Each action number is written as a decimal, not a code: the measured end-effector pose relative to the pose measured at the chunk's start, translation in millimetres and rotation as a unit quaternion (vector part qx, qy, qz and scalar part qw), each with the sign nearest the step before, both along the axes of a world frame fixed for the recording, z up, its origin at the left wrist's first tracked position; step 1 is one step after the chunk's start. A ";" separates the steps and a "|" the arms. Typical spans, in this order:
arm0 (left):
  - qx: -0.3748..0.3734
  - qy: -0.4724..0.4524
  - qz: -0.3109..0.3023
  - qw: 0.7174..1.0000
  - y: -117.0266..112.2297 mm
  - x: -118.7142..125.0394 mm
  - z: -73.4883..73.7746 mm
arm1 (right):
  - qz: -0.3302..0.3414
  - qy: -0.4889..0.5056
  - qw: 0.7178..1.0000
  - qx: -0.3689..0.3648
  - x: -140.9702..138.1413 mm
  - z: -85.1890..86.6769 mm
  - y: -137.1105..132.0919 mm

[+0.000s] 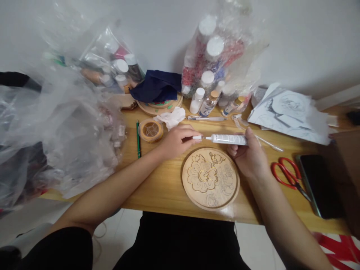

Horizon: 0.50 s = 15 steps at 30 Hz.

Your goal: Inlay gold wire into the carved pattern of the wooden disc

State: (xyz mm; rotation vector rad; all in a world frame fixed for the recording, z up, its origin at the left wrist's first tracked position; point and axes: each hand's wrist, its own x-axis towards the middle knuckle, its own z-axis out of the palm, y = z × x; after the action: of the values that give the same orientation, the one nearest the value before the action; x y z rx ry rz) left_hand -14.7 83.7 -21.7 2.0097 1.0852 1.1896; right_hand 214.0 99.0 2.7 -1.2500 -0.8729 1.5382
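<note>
My right hand [251,155] is closed around a white glue tube [229,139], held sideways with its nozzle pointing left. Between the thumb and fingers of my left hand [179,140] is a small white cap [197,137], just off the tip of the nozzle. Below both hands a round wooden plate [210,178] lies on the table. Gold wire outlines a large flower on it and a smaller figure near its top, while other figures are only pencil lines. A spool of gold wire [151,130] sits left of my left hand, beside a green pencil [138,138].
Red-handled scissors [287,173] and a phone [320,185] lie at the right. Small bottles [208,104], a tweezers-like tool [206,118] and a crumpled tissue [172,117] are behind the hands. Plastic bags [75,142] crowd the left; paper drawings [289,112] rest at the back right.
</note>
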 end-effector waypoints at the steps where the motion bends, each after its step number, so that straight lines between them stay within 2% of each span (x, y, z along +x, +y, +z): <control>1: 0.000 0.002 0.001 1.000 0.1 0.1 0.1 | 0.002 -0.004 1.000 0.003 0.1 -0.6 -0.1; 15: 0.009 0.013 0.005 1.000 0.6 1.0 -1.2 | 0.005 -0.006 1.000 0.004 -0.1 -1.5 -1.0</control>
State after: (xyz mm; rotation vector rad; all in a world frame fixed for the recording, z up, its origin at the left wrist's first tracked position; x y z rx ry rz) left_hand -13.7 84.4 -22.9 2.0424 1.1016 1.1849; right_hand 213.9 98.0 1.2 -1.2518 -0.8935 1.5345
